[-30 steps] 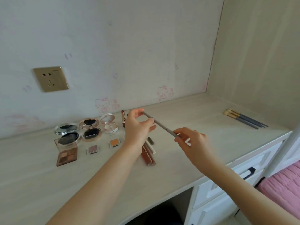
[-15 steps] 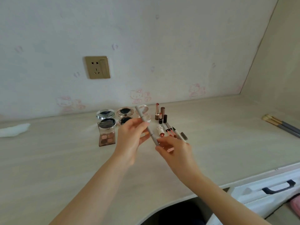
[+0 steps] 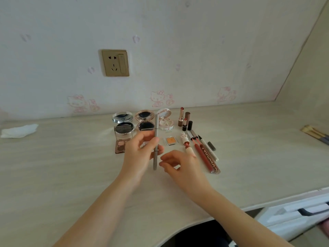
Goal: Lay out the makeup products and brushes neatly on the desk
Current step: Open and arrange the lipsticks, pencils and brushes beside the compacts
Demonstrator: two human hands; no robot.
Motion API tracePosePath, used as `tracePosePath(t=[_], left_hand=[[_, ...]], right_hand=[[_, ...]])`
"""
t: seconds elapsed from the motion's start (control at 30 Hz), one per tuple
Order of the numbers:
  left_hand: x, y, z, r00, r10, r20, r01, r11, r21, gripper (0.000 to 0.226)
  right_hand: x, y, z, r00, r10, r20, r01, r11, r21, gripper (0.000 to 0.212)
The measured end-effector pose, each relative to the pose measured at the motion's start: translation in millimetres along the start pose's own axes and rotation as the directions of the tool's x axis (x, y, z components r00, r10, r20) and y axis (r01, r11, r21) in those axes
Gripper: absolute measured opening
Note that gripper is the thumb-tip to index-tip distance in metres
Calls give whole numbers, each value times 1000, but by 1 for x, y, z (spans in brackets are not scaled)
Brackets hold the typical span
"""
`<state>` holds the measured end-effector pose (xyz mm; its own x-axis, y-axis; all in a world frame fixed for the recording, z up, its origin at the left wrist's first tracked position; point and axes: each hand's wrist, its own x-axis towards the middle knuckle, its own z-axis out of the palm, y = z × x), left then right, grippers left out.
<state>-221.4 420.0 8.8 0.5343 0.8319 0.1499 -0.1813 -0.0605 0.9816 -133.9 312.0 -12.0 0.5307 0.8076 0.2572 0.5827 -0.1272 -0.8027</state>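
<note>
My left hand [image 3: 140,154] pinches a slim grey makeup pencil [image 3: 156,139], held nearly upright above the desk [image 3: 71,166]. My right hand [image 3: 179,165] hovers just right of the pencil's lower end, fingers apart, holding nothing. Behind them lie three open round compacts [image 3: 144,120], an eyeshadow palette [image 3: 122,141], a small orange pan [image 3: 170,140], upright lipsticks [image 3: 184,119] and a row of lip pencils and gloss tubes [image 3: 204,154]. Several brushes [image 3: 315,134] lie at the far right.
A crumpled white tissue [image 3: 19,131] lies at the left by the wall. A gold wall socket [image 3: 115,62] sits above the compacts. White drawers with a dark handle [image 3: 302,211] are below the desk's front right edge.
My right hand has let go of the pencil, which my left hand has swung from slanted to nearly upright. The view has turned left, bringing the makeup row to the centre.
</note>
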Motion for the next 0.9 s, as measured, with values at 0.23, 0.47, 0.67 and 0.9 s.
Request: tracePosePath(t=[0.23, 0.47, 0.67, 0.9], left_hand=[[3, -15, -7, 981, 185, 57, -189, 849, 493, 13], [-5, -20, -9, 874, 356, 331, -470, 445, 762, 5], [-3, -23, -13, 760, 442, 477, -587, 151, 796, 17], [-9, -23, -12, 697, 414, 585, -631, -34, 775, 39]], right_hand=[[14, 1, -21, 989, 7, -150, -12, 999, -33, 28], [22, 17, -22, 961, -258, -98, 212, 917, -338, 29], [15, 33, -16, 917, -397, -34, 342, 829, -443, 17], [-2, 42, -15, 849, -529, -4, 428, 691, -582, 21]])
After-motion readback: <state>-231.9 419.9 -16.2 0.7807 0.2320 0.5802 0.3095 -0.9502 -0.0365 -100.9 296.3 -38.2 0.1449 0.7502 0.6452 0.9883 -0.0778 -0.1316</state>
